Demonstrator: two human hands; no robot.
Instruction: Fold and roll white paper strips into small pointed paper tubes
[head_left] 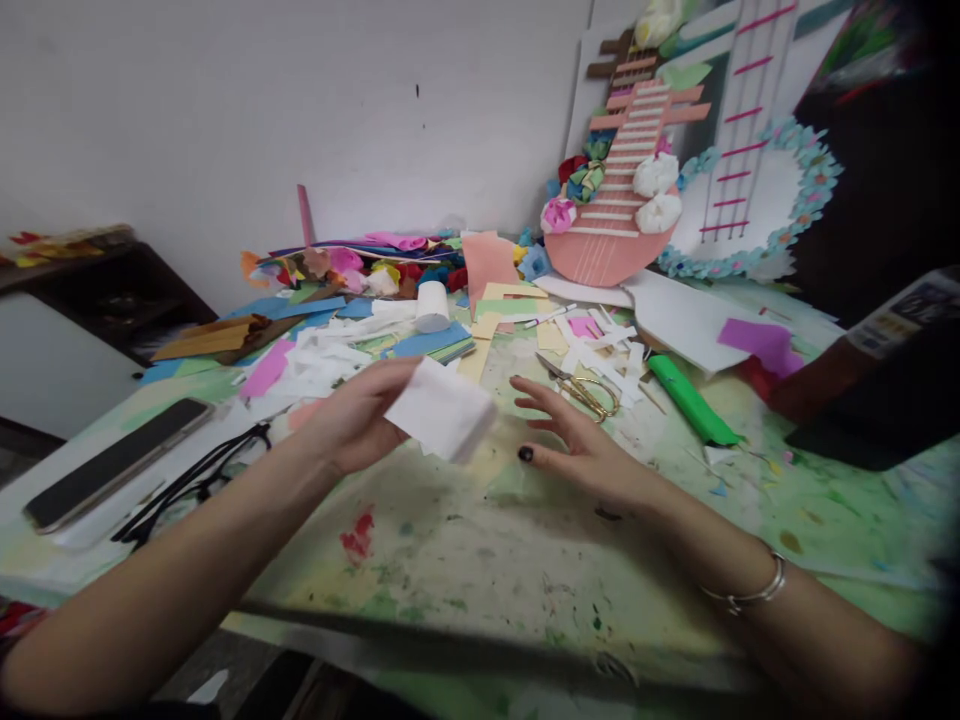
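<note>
A folded piece of white paper [441, 408], squarish and layered, is gripped at its left side by my left hand [367, 415]. The far edge of the paper is slightly blurred. To its right, my right hand [562, 435] is held over the table with fingers spread and nothing in them. A gap separates those fingers from the paper. Just beyond my right hand lie gold-handled scissors [589, 392], their blades pointing to the upper left. The fingertips of my left hand are partly hidden behind the paper.
A phone [120, 460] and black-framed glasses [199, 480] lie at the left. White paper strips [330, 350], a white roll [432, 306] and a green crepe roll [691, 400] sit farther back. Paper-craft instruments [611, 240] lean against the wall. A dark box [885, 380] stands right.
</note>
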